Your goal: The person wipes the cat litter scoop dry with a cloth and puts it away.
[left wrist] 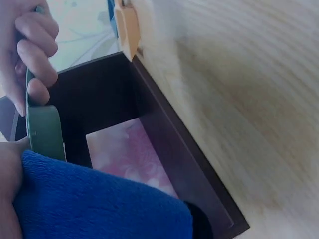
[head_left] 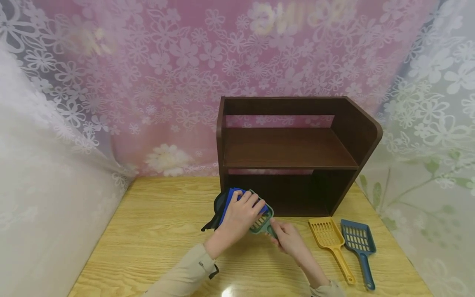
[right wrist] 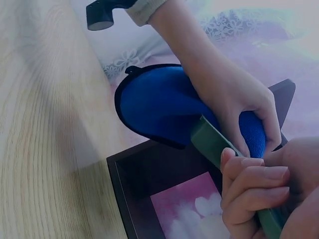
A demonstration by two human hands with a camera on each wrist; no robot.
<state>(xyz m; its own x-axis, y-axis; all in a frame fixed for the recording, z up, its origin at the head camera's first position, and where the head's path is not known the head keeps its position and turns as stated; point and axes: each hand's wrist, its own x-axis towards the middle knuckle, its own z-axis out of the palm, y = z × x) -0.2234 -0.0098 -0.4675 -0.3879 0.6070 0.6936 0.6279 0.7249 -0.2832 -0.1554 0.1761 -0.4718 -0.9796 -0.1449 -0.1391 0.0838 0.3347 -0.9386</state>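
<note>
My left hand [head_left: 241, 214] grips a blue plush cloth [left wrist: 104, 204] with black edging and a small loop [right wrist: 132, 70], bunched in its fingers. The cloth is pressed against a green slotted litter scoop [head_left: 265, 225], over part of its basket. My right hand [head_left: 290, 239] holds the scoop by its handle, fingers curled round it in the right wrist view. Both hands are raised over the table in front of the brown shelf. Cloth and left fingers hide much of the scoop's basket in the head view.
Behind the hands stands a dark brown two-level shelf [head_left: 289, 148]. To the right, a yellow slotted scoop [head_left: 326, 233] and a blue slotted scoop [head_left: 359, 237] lie side by side on the wooden table [head_left: 159, 231]. Floral curtains [head_left: 167, 82] surround the table.
</note>
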